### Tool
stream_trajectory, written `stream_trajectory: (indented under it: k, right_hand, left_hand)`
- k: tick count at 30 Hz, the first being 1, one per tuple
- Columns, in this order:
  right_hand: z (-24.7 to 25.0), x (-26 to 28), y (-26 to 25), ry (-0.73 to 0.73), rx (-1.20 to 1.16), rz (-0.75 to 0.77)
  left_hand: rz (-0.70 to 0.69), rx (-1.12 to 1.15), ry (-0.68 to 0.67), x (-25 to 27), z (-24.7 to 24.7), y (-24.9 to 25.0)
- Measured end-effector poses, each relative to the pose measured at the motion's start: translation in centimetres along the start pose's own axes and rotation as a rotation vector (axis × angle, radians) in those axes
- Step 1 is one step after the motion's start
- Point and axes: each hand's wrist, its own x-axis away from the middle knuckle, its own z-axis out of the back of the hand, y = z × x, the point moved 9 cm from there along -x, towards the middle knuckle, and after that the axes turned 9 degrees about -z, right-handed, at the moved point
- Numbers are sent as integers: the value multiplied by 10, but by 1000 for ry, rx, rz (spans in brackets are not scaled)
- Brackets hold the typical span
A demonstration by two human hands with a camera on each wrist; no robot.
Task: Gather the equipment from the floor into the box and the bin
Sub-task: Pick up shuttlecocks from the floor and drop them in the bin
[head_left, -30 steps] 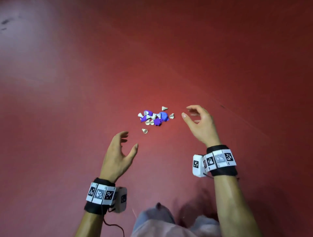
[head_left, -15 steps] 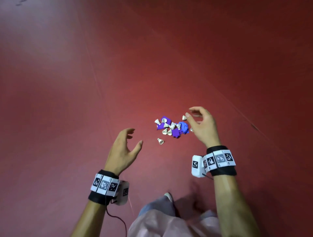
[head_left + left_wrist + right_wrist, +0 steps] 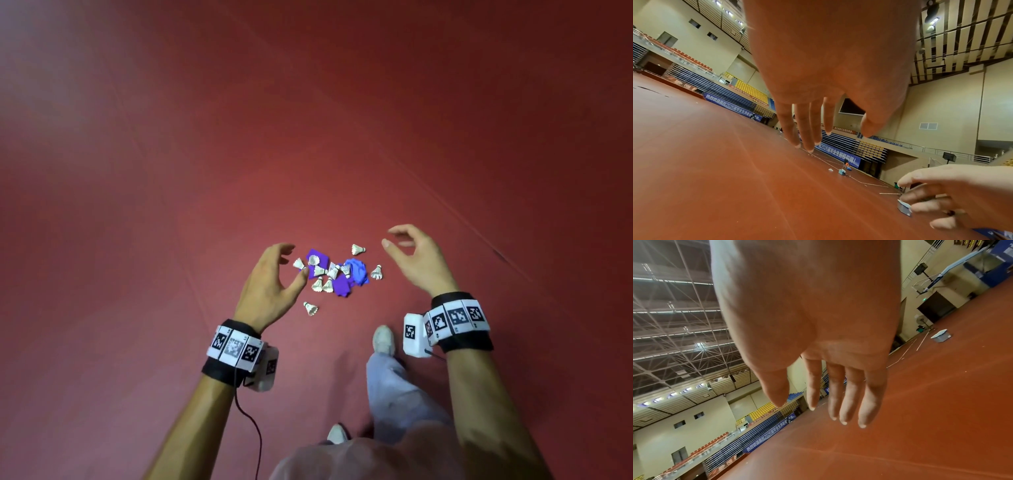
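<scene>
A small pile of white shuttlecocks point(image 3: 327, 274) and purple and blue cloth pieces point(image 3: 342, 286) lies on the red floor point(image 3: 171, 240). One shuttlecock point(image 3: 310, 308) lies apart at the near side, and two more point(image 3: 358, 249) lie at the right edge. My left hand point(image 3: 294, 263) hovers at the pile's left edge, fingers loosely spread and holding nothing. Right of the pile, my right hand point(image 3: 388, 237) is raised, loosely curled and empty. The wrist views show straight, empty fingers on the left hand point(image 3: 836, 139) and the right hand point(image 3: 809, 408).
My shoe point(image 3: 383, 339) and trouser leg stand just near of the pile. A grey tub point(image 3: 940, 336) sits far off on the floor in the right wrist view. A small blue box point(image 3: 842, 171) stands far away in the left wrist view. White lines cross the floor.
I have stepped closer, so the pile is larger and nearer. My left hand has moved forward to the pile's left edge. My right hand has shifted clear to its right.
</scene>
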Motion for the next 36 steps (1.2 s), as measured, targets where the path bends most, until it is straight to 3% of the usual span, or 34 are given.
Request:
stream_trajectory:
  k: [5, 9, 15, 18, 21, 24, 27, 36]
  right_hand:
    - [2, -117, 26, -82, 3, -120]
    - [-13, -205, 67, -149, 44, -244]
    - [-71, -290, 172, -294, 189, -442]
    - [-111, -306, 241, -392, 292, -522]
    - [-154, -319, 325, -461, 380, -588]
    - [-190, -331, 401, -536, 486, -650]
    - [-227, -356, 471, -602, 574, -656]
    - [-335, -458, 652, -591, 653, -555]
  left_hand:
    - [13, -53, -24, -104, -24, -22]
    - [26, -153, -124, -196, -51, -50]
    - [162, -237, -340, -290, -129, -153]
    - [271, -367, -574, -277, -210, -231]
    - [279, -546, -880, -224, -294, -302]
    - [313, -595, -1022, -176, -366, -366]
    - [395, -526, -1033, -148, -427, -421]
    - [593, -314, -960, -75, -576, -613]
